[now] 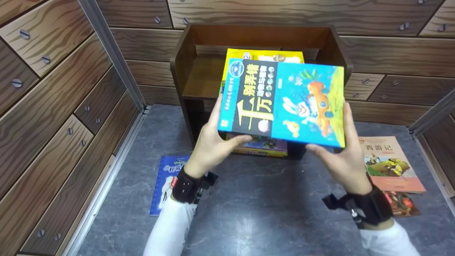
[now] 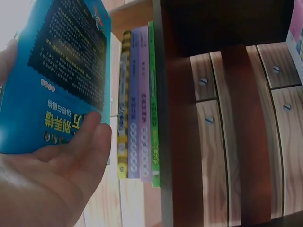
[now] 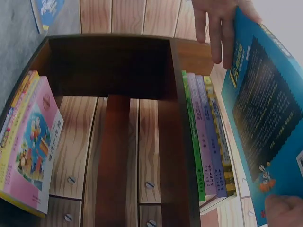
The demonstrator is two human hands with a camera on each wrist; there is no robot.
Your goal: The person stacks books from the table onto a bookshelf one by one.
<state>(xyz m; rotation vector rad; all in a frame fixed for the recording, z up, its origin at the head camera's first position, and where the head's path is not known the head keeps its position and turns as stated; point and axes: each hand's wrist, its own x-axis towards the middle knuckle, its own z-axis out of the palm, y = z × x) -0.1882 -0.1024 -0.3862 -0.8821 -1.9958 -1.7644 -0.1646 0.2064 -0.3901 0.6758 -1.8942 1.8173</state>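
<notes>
Between my two hands is a blue children's book (image 1: 291, 103), its cover with a rabbit and a carrot car facing up. At its left edge my left hand (image 1: 209, 145) holds it, thumb at the near side and fingers spread under the back cover (image 2: 71, 61). My right hand (image 1: 343, 160) grips the right end, thumb near the front corner. The book is held above a small dark wooden bookshelf (image 1: 188, 64). Partly hidden behind it, a yellow book (image 1: 263, 53) tops a pile on the upper shelf. Green, purple and striped spines (image 3: 203, 137) show in that pile.
Another pile of books (image 1: 263, 145) lies on the lower shelf, a pink cover (image 3: 35, 146) on top. A blue book (image 1: 163, 188) lies on the grey floor at left. Two more, including a peach-coloured book (image 1: 391, 181), lie at right. Wood-patterned walls (image 1: 64, 99) enclose the space.
</notes>
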